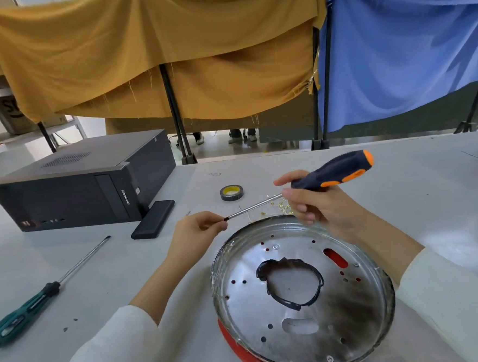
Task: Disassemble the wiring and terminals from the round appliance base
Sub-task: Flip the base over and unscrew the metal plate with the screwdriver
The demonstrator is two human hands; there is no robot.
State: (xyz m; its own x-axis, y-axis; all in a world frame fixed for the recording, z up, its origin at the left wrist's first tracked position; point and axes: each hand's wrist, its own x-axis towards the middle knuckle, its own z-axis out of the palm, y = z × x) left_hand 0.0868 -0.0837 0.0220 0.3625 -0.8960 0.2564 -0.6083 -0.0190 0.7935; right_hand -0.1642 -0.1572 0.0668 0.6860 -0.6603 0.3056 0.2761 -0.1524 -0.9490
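- The right hand (316, 206) is closed around the dark-and-orange handle of a screwdriver (328, 174), held up above the far rim of the round metal base (305, 292).
- The left hand (198, 229) pinches the screwdriver's tip between fingertips, likely pulling a loosened screw off it; whether anything is there is too small to tell.
- To do this well, I judge the right hand should hold the shaft still while the left draws straight off the tip, then sets the piece with the small brass terminals (279, 207) lying just beyond the grip.
- The base sits on the table (431, 195), below and nearer than both hands; one screw near its close rim looks still in place.
- Count: two screwdrivers, the second one green-handled (39, 296) well left of the left hand; one roll of tape (231, 192); one computer case (82, 180); one base.
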